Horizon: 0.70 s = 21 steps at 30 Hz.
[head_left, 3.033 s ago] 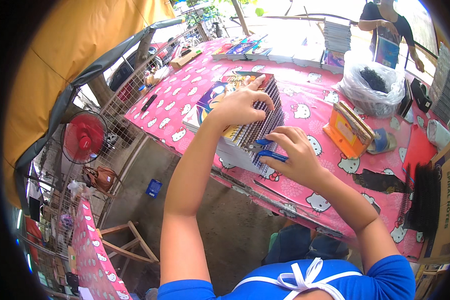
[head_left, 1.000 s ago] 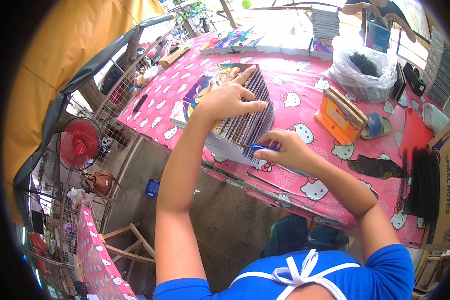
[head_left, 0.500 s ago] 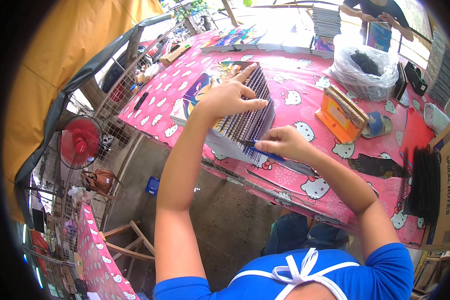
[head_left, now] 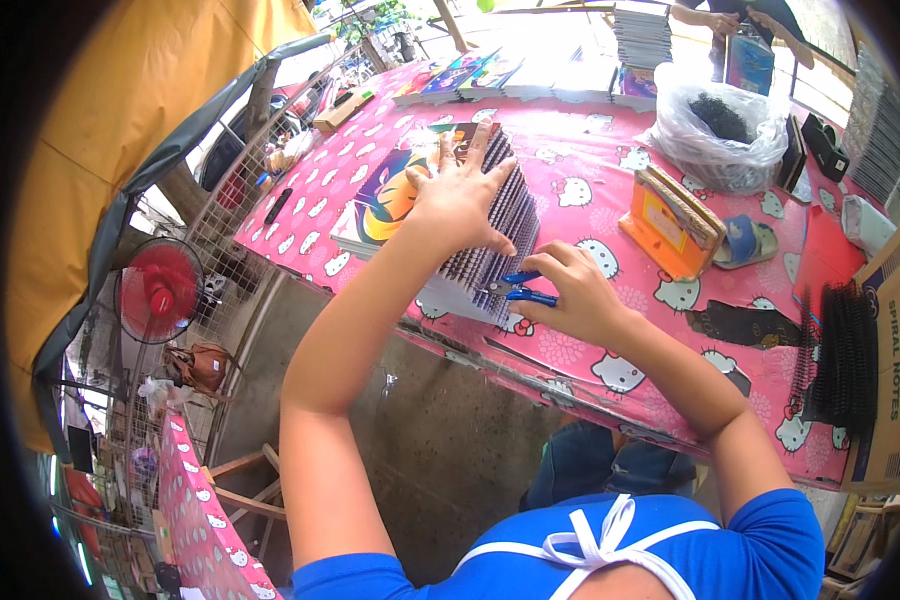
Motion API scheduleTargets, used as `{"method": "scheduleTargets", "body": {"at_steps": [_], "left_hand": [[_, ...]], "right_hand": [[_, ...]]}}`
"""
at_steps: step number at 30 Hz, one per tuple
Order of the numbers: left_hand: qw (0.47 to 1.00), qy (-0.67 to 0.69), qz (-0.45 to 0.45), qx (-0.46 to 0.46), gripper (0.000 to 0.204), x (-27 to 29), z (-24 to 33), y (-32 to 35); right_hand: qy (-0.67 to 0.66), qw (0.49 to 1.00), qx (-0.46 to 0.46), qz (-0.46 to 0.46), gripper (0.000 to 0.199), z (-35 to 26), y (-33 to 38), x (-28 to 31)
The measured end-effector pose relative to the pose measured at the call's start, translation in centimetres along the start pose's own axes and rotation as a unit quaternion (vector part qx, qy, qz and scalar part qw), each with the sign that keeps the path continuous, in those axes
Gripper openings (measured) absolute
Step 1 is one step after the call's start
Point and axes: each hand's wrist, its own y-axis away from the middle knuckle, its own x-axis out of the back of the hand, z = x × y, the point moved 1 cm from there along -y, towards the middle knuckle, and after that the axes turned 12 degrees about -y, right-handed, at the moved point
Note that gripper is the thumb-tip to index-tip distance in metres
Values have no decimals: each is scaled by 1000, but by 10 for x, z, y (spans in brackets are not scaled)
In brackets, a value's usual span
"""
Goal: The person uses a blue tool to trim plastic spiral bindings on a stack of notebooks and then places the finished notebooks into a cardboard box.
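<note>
A stack of spiral notebooks (head_left: 382,207) with colourful covers lies near the table's front edge, its coil bindings facing right. My left hand (head_left: 458,205) rests flat on the top cover, fingers spread, thumb over the coils. In my right hand (head_left: 578,297) is a pair of blue-handled cutting pliers (head_left: 532,296), handles apart. The pliers' jaws are at the lower front corner of the stack, by the coil ends; whether they touch a wire is too small to tell.
The table has a pink patterned cloth (head_left: 570,345). An orange stand (head_left: 662,235), a slipper-like object (head_left: 745,243) and a clear bag of black coils (head_left: 725,150) sit right. Black coils (head_left: 838,355) lean by a cardboard box (head_left: 892,350). A person (head_left: 745,25) holds a notebook at the back.
My left hand's fingers have spread wider over the top notebook. The pliers' handles have opened in my right hand, and the right fingers have lifted and parted.
</note>
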Motion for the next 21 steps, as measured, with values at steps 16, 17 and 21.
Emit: {"method": "scheduleTargets", "body": {"at_steps": [16,17,21], "left_hand": [[997,40,-53,-28,78,4,-3,-2],[998,36,-51,-23,79,2,-3,-2],[999,26,-47,-10,81,0,-2,-4]], "right_hand": [[-290,909,-268,-134,37,21,-22,-4],[-335,833,-404,-173,37,19,-26,0],[-310,877,-336,-147,39,16,-17,-8]]}}
